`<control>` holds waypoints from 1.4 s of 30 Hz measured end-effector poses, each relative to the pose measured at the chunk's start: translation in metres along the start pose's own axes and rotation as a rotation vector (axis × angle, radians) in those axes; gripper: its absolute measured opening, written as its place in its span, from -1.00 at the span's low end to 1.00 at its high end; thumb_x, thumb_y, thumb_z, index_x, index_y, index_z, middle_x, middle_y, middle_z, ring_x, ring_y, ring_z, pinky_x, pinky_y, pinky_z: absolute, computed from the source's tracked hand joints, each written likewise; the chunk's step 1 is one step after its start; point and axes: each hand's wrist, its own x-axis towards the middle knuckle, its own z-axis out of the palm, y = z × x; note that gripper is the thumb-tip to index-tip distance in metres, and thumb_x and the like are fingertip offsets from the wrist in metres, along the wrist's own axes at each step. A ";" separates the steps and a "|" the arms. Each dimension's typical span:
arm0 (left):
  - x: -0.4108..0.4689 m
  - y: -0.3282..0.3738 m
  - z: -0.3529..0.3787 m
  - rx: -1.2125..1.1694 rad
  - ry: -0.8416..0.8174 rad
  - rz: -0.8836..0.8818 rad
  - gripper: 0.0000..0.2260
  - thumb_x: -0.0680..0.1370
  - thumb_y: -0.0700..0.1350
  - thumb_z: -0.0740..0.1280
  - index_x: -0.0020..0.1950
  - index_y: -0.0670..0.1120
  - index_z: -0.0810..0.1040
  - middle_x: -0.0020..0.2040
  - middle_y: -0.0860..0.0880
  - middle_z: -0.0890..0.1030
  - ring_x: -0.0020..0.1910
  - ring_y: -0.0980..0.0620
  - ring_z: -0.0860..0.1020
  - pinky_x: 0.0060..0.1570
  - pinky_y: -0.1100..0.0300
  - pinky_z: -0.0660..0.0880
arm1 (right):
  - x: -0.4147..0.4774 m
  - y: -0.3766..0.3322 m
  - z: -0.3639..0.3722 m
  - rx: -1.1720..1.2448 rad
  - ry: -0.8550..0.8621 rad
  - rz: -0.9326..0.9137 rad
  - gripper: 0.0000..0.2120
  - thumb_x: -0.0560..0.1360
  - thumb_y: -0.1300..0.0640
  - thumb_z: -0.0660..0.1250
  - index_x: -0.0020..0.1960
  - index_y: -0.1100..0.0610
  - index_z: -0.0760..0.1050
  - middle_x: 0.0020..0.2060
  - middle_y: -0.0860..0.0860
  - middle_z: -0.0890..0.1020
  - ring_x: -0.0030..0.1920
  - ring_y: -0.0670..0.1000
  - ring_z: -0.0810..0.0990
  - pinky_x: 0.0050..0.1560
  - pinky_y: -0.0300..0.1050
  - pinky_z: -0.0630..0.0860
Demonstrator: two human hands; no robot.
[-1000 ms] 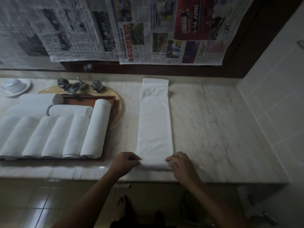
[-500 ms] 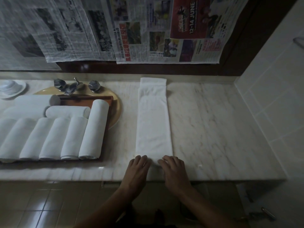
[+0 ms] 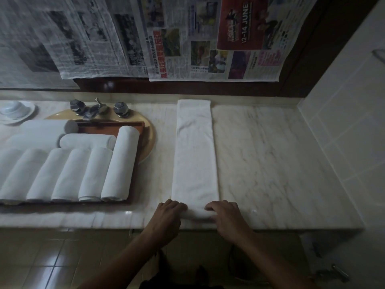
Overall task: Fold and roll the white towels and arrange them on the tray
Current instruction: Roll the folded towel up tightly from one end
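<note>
Evidently rolling is starting: left hand [image 3: 168,212] and right hand [image 3: 225,214] curl fingers over the first turn of the long folded white terry towel [image 3: 194,159], which stretches ahead of them. Next, probably, an even forward push, then over to the brown wooden tray [image 3: 129,123] leftward.

Dim light is muting everything, rolled towels [image 3: 91,174] and newspapers [image 3: 62,38] at left are perhaps blurring, and edges are bowing.
</note>
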 end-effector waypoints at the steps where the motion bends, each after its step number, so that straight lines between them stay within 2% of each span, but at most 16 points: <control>1: 0.002 -0.001 -0.005 -0.047 -0.016 -0.031 -0.65 0.48 -0.25 0.30 0.20 0.03 0.59 0.04 0.08 0.64 -0.02 0.03 0.55 -0.06 0.14 0.48 | 0.002 0.001 -0.001 0.048 0.011 0.010 -0.66 0.59 0.24 0.36 0.31 -0.03 0.57 0.22 -0.16 0.60 0.22 -0.09 0.53 0.22 -0.31 0.33; 4: 0.010 -0.008 -0.016 -0.177 -0.033 -0.123 -0.77 0.55 -0.19 0.35 0.16 0.05 0.61 0.02 0.10 0.66 -0.05 0.09 0.57 -0.05 0.19 0.51 | 0.007 0.005 -0.003 0.134 0.009 0.040 -0.69 0.56 0.30 0.39 0.26 0.08 0.65 0.14 -0.08 0.61 0.12 -0.09 0.59 0.08 -0.57 0.30; 7: 0.018 -0.013 -0.021 -0.301 -0.042 -0.260 -0.83 0.56 -0.18 0.42 0.08 0.05 0.70 -0.03 0.10 0.68 -0.12 0.21 0.56 -0.06 0.39 0.43 | 0.011 0.006 -0.002 0.101 0.020 0.029 -0.73 0.60 0.24 0.35 0.25 0.08 0.66 0.11 -0.02 0.61 0.11 0.02 0.54 0.15 -0.22 0.48; 9: 0.021 -0.015 -0.022 -0.344 -0.044 -0.310 -0.85 0.56 -0.16 0.45 0.06 0.06 0.72 -0.06 0.12 0.67 -0.13 0.26 0.54 -0.11 0.48 0.35 | 0.012 0.003 0.001 0.049 0.076 0.024 -0.73 0.57 0.25 0.34 0.22 0.07 0.68 0.07 -0.02 0.62 0.07 0.06 0.51 0.10 -0.03 0.54; 13: 0.023 -0.017 -0.024 -0.365 -0.059 -0.363 -0.85 0.57 -0.11 0.43 0.08 0.09 0.73 -0.07 0.16 0.64 -0.06 0.21 0.56 -0.11 0.49 0.33 | -0.001 -0.011 0.015 -0.052 0.240 -0.064 -0.63 0.50 0.24 0.21 0.18 0.01 0.67 0.00 -0.05 0.60 -0.01 0.04 0.52 -0.08 -0.07 0.51; 15: 0.026 -0.016 -0.024 -0.360 -0.068 -0.370 -0.84 0.57 -0.12 0.42 0.09 0.08 0.73 -0.05 0.15 0.64 -0.06 0.20 0.55 -0.13 0.51 0.32 | -0.012 -0.019 0.024 -0.100 0.286 -0.102 -0.63 0.52 0.21 0.19 0.21 0.03 0.65 0.07 -0.02 0.61 0.05 0.05 0.54 -0.03 -0.05 0.50; 17: 0.027 -0.012 -0.023 -0.342 -0.033 -0.379 -0.86 0.57 -0.12 0.42 0.08 0.06 0.72 -0.05 0.11 0.62 -0.07 0.19 0.54 -0.11 0.47 0.36 | -0.019 -0.020 0.034 -0.155 0.310 -0.122 -0.61 0.50 0.23 0.28 0.30 0.09 0.61 0.21 0.05 0.60 0.17 0.11 0.54 0.15 0.02 0.49; 20: 0.022 0.000 -0.014 -0.175 0.166 -0.332 -0.87 0.54 -0.15 0.44 0.09 -0.03 0.67 0.01 0.01 0.57 -0.02 0.03 0.56 -0.02 0.16 0.53 | -0.020 -0.015 0.045 -0.207 0.310 -0.131 -0.49 0.47 0.28 0.31 0.42 0.16 0.51 0.35 0.15 0.54 0.30 0.20 0.49 0.34 0.15 0.45; 23: 0.012 0.016 0.005 0.123 0.150 -0.065 -0.56 0.44 -0.18 0.50 0.31 -0.06 0.56 0.25 -0.08 0.58 0.21 -0.09 0.57 0.19 -0.07 0.55 | -0.015 -0.010 0.049 -0.235 0.271 -0.143 -0.45 0.51 0.27 0.20 0.51 0.20 0.42 0.43 0.18 0.48 0.41 0.25 0.45 0.45 0.24 0.34; 26: 0.007 0.013 0.024 0.278 -0.010 0.010 -0.28 0.42 -0.13 0.50 0.55 -0.11 0.34 0.50 -0.13 0.45 0.48 -0.16 0.44 0.43 -0.20 0.35 | -0.006 -0.004 0.049 -0.263 0.204 -0.150 -0.39 0.50 0.24 0.14 0.56 0.19 0.34 0.51 0.19 0.40 0.51 0.27 0.36 0.49 0.27 0.24; 29: 0.008 0.003 0.024 0.346 -0.085 -0.022 -0.09 0.31 -0.18 0.54 0.61 -0.15 0.24 0.56 -0.16 0.39 0.53 -0.18 0.38 0.40 -0.22 0.35 | 0.005 0.000 0.046 -0.296 0.149 -0.151 -0.36 0.49 0.23 0.07 0.59 0.18 0.29 0.54 0.18 0.36 0.55 0.24 0.31 0.50 0.24 0.17; 32: 0.014 -0.004 0.019 0.292 -0.140 -0.017 -0.03 0.26 -0.27 0.56 0.61 -0.14 0.20 0.49 -0.15 0.45 0.45 -0.19 0.48 0.26 -0.18 0.54 | 0.013 0.002 0.038 -0.300 0.164 -0.168 -0.44 0.54 0.22 0.10 0.53 0.17 0.39 0.42 0.17 0.51 0.40 0.22 0.51 0.41 0.19 0.40; 34: 0.018 -0.010 0.014 0.232 -0.156 0.003 -0.07 0.32 -0.29 0.50 0.62 -0.10 0.13 0.47 -0.11 0.43 0.41 -0.15 0.47 0.21 -0.09 0.56 | 0.016 0.003 0.032 -0.293 0.176 -0.201 -0.47 0.51 0.26 0.15 0.48 0.18 0.45 0.31 0.16 0.58 0.27 0.19 0.59 0.29 0.12 0.55; 37: 0.015 -0.012 0.004 0.202 -0.165 0.016 -0.20 0.44 -0.28 0.43 0.63 -0.08 0.16 0.51 -0.08 0.38 0.45 -0.11 0.41 0.30 -0.03 0.46 | 0.014 0.008 0.025 -0.244 0.153 -0.232 -0.34 0.38 0.35 0.45 0.46 0.12 0.47 0.27 0.09 0.62 0.22 0.12 0.62 0.23 0.02 0.60; 39: 0.006 -0.010 -0.001 0.128 -0.153 0.018 -0.36 0.55 -0.24 0.36 0.61 -0.07 0.21 0.53 -0.05 0.38 0.47 -0.06 0.39 0.34 0.03 0.39 | 0.004 0.011 0.021 -0.169 0.134 -0.195 -0.30 0.30 0.30 0.60 0.40 0.08 0.52 0.23 0.04 0.65 0.18 0.07 0.66 0.17 -0.05 0.60; 42: -0.011 -0.010 -0.004 0.033 -0.127 0.056 -0.60 0.62 -0.18 0.29 0.46 -0.04 0.37 0.42 0.01 0.47 0.38 -0.01 0.44 0.23 0.11 0.39 | -0.014 0.014 0.017 -0.014 0.081 -0.139 -0.44 0.40 0.22 0.57 0.38 0.08 0.55 0.27 0.01 0.62 0.24 0.03 0.61 0.25 -0.17 0.51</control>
